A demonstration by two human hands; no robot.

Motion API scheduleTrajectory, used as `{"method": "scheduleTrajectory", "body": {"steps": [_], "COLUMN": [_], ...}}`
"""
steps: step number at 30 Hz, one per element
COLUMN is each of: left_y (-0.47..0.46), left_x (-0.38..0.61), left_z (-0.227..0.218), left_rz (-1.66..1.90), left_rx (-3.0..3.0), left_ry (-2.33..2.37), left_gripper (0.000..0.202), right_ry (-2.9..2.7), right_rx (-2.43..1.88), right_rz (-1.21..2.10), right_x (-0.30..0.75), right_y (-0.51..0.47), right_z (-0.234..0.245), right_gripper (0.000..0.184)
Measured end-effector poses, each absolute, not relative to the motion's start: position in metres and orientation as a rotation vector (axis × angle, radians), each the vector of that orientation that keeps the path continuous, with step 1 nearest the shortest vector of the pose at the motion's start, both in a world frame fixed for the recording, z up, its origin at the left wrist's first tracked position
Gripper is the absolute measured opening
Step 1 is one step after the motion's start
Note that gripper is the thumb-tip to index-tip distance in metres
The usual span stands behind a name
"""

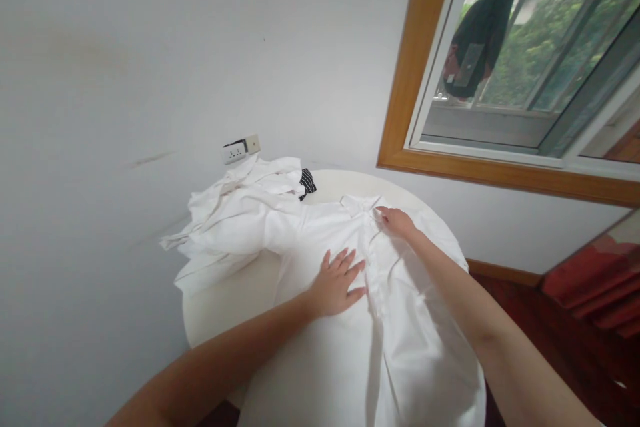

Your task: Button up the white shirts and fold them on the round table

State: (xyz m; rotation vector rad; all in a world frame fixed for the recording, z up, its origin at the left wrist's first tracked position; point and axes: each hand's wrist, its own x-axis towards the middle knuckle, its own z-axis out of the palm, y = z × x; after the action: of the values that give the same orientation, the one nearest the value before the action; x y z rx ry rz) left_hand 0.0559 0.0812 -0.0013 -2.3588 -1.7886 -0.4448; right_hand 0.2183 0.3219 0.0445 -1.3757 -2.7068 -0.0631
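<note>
A white collared shirt [320,353] lies spread front side up over a round table, its collar [361,205] toward the wall. My left hand [336,285] rests flat on the shirt's front, left of the button placket, with its fingers spread. Beside the collar, my right hand [395,221] has its fingers closed on the edge of the shirt at the top of the front opening. Cloth right of the placket is wrinkled. The right fingertips are partly hidden by the hand.
A heap of white clothes [235,213] covers the table's far left, with a black striped cloth [307,183] behind it. The pale round table [227,310] stands against the wall, below a socket [234,153]. To the right are a wood-framed window [415,53] and a red curtain [595,280].
</note>
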Motion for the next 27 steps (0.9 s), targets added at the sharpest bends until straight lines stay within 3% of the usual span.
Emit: {"method": "scheduleTrajectory", "body": {"steps": [2,7,14,19,27], "left_y": [0.075,0.069,0.070,0.072,0.072], "left_x": [0.057,0.060,0.059,0.060,0.063], "left_z": [0.000,0.001,0.000,0.000,0.001], "left_rz": [-0.449,-0.448,-0.463,-0.491,-0.477], "left_rx": [-2.354,-2.349,-2.384,-2.366,-2.342], "left_ry": [-1.780,-1.796,-1.823,-1.841,-1.872], "left_gripper": [0.060,0.060,0.062,0.063,0.062], "right_ry": [-2.759,-2.731,-2.452,-2.482,-2.631], "right_rx": [-1.384,-1.437,-1.546,-1.401,-1.425], "right_rz": [-0.027,-0.003,0.004,0.112,0.114], "right_x": [0.204,0.180,0.180,0.195,0.262], "right_y": [0.331,0.351,0.368,0.360,0.313], "right_z": [0.050,0.056,0.056,0.055,0.042], "right_gripper": [0.046,0.029,0.035,0.042,0.036]}}
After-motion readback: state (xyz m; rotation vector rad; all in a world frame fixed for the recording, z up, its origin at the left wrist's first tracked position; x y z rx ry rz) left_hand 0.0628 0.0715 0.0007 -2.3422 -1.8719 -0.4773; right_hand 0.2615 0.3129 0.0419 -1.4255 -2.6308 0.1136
